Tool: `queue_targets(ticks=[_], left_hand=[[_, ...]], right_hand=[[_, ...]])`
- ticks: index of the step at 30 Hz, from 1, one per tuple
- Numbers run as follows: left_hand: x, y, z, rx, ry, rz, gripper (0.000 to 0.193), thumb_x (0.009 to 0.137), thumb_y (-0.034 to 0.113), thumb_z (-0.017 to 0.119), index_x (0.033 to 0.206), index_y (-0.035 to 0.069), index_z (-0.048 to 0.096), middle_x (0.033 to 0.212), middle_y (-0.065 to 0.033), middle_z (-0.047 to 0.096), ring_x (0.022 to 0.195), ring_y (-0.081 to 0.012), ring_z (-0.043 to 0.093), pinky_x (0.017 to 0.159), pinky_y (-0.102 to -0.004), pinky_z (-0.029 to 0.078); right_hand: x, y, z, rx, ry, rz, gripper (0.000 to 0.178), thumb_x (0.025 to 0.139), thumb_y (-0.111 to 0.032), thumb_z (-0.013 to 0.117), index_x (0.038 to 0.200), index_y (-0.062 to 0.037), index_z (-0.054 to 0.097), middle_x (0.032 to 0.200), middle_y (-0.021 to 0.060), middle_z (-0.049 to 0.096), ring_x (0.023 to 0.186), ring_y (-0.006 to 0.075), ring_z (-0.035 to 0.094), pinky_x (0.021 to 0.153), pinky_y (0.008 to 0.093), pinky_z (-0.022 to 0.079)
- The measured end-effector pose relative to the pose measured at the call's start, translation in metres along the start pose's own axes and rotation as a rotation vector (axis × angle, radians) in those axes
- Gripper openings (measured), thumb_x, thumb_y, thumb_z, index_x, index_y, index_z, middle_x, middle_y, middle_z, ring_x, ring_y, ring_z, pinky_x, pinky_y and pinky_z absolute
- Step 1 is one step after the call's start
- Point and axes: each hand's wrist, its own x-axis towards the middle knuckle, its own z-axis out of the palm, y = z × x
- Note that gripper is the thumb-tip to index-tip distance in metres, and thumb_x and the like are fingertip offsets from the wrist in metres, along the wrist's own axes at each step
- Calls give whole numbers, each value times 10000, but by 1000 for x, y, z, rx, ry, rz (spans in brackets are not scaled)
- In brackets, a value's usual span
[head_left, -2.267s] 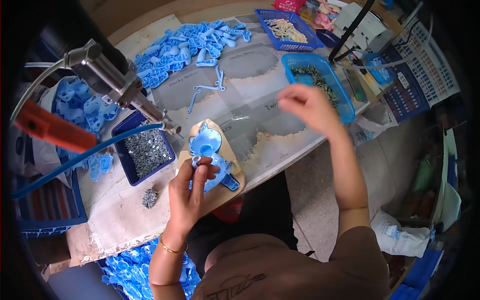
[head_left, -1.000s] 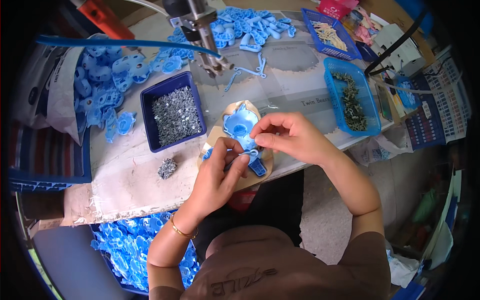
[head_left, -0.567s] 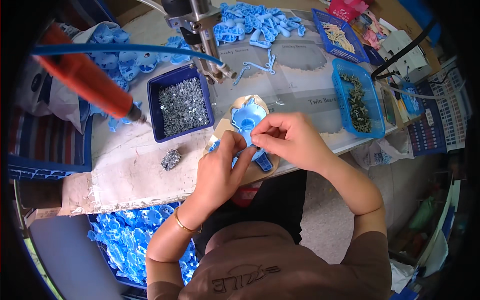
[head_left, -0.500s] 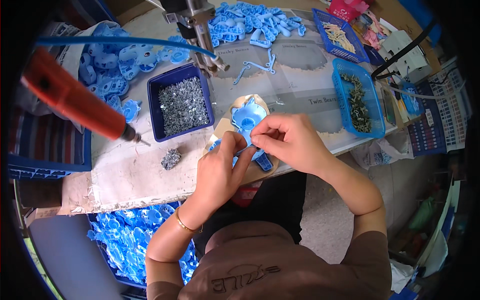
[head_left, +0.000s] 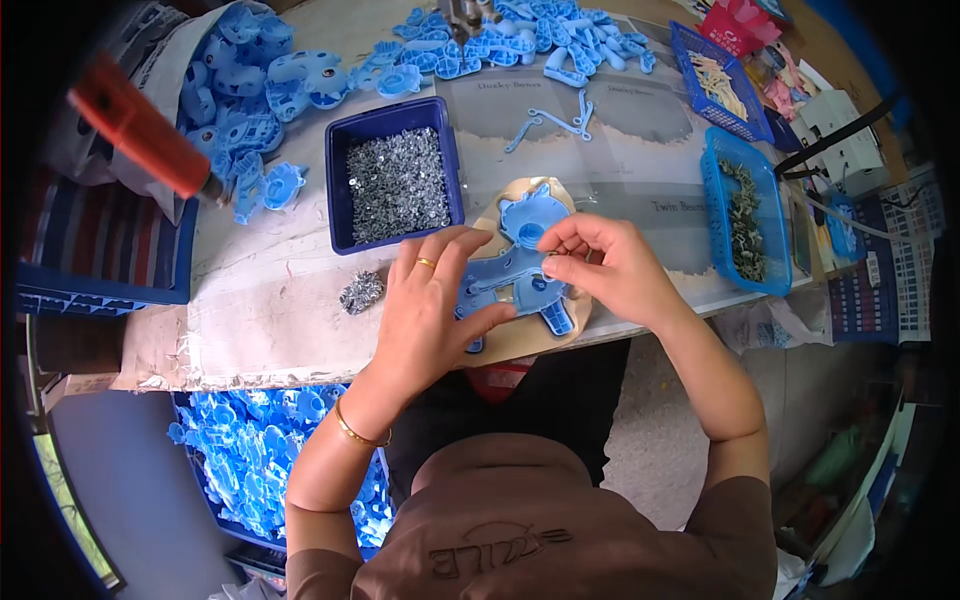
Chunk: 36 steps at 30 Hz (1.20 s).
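A blue plastic toy shell [head_left: 535,215], its hollow inside facing up, rests on a tan, rounded pad [head_left: 520,347] near the table's front edge. My left hand [head_left: 415,300] lies along the shell's left side with its fingers apart, and its thumb reaches over the lower part. From the right, my right hand [head_left: 612,268] is over the middle of the shell, thumb and forefinger pinched together. Whatever is between those fingertips is too small to make out. To the left of my left hand sits a small heap of screws [head_left: 362,292].
A dark blue bin of small metal screws [head_left: 335,190] stands behind my left hand. An orange-red power screwdriver [head_left: 140,130] hangs at the left. Blue parts [head_left: 520,45] pile at the back; a light blue basket [head_left: 785,270] stands right. More shells [head_left: 260,460] fill a crate below.
My left hand has let go of its pinch and spread its fingers, uncovering more of the shell. My right hand stays pinched over it. The whole view has shifted a little.
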Motion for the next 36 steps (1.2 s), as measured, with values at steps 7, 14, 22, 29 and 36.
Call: queue_targets(ticks=[7,14,22,29,36], left_hand=[[-6,-11,11,46,-6,-47,507,678,158,820,1128,51,609,1093,-117,615,990,-332,545,885,-406,447],[-6,-10,16,77,2,-54,348,691,149,804,990,74,642,1050,-85,605,950,-310,543,849,-412,451],[-5,-7,14,121,-22,-43,251,702,153,801,914,106,676,1050,-42,595,957,-286,537,824,-403,436],[-7,-2,17,247,15,-39,128,710,186,800,785,135,710,1030,-12,599,942,-251,542,778,-387,418],[-11,-7,21,221,62,-40,117,754,246,763,757,138,718,1004,-14,600,950,-235,544,774,-387,418]], right_hand=[[4,18,10,6,26,112,169,878,-67,720,1024,9,680,854,8,680,731,32,587,666,205,478],[8,8,3,-36,-103,70,144,858,-38,715,984,18,673,858,82,717,752,87,652,675,237,504],[24,-2,-3,-457,-269,-13,144,772,-107,768,872,-32,697,847,84,679,787,198,655,711,335,495],[37,0,-3,-713,-210,-108,133,705,-183,808,792,-107,742,795,51,584,914,241,601,753,375,467],[53,-8,-3,-742,-370,111,158,668,-198,826,791,-115,773,819,54,624,844,246,619,719,381,477]])
